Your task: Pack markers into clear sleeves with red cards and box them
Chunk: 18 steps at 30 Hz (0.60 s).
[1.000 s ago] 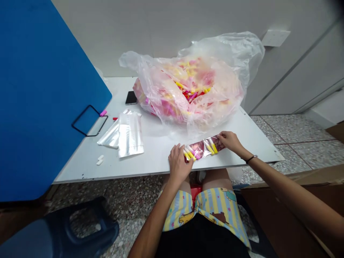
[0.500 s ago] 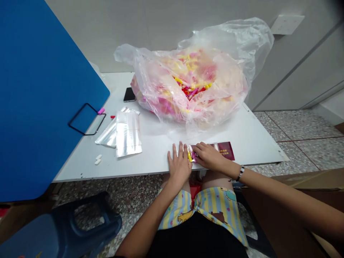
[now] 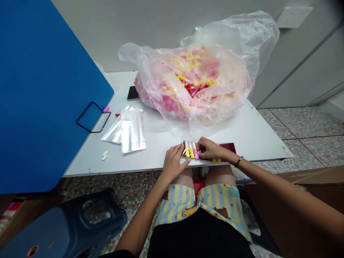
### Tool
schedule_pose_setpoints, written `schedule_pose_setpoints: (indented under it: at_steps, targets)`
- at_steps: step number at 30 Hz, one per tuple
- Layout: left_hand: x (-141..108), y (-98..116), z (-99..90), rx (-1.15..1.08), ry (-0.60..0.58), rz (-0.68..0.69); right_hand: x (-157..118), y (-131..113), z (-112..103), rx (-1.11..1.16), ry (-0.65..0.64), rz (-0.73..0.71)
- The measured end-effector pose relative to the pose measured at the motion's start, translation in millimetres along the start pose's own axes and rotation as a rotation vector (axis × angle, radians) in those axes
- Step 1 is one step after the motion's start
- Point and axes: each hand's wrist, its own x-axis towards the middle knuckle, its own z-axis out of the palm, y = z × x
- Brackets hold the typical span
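Observation:
A dark red pouch [image 3: 230,147] with a clear window lies flat along the table's front edge. Through the window show several small tubes [image 3: 191,149] with white tops and yellow or pink lower parts, side by side. At the pouch's left end my left hand [image 3: 173,163] holds its edge, fingers above and thumb below. My right hand [image 3: 211,149] rests over the middle of the pouch, its fingertips pressed together beside the pink tube. The palm hides part of the pouch, and more yellow ends peek out beneath it.
A big translucent bag [image 3: 172,96] full of coloured tubes stands at the back of the white table [image 3: 158,130]. Silver pouches [image 3: 133,132], a phone [image 3: 132,93], white pieces [image 3: 104,155] and a black wire frame [image 3: 92,117] lie left, by a blue panel [image 3: 53,89].
My left hand has turned from lying flat across the pouch to holding its left end, uncovering the tubes. The right hand stays on the pouch. The view has shifted slightly.

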Motion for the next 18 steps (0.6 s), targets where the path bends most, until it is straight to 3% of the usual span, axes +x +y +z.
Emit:
schedule_pose_setpoints:
  at_steps: [5, 9, 13, 18]
  targets:
    - [-2.1, 5.5, 1.2, 0.062, -0.001, 0.002, -0.6, 4.6, -3.3, 0.061, -0.027, -0.029]
    - [-2.7, 4.5, -0.5, 0.089, -0.014, 0.023, 1.8, -1.5, 4.6, 0.0, 0.062, 0.022]
    - [-0.9, 10.4, 2.7, 0.026, 0.034, -0.081, 2.6, -6.2, 10.4, -0.064, 0.131, 0.058]
    - [1.2, 21.3, 10.6, -0.028, 0.115, -0.207, -2.4, -0.6, -0.6, 0.051, 0.063, 0.015]
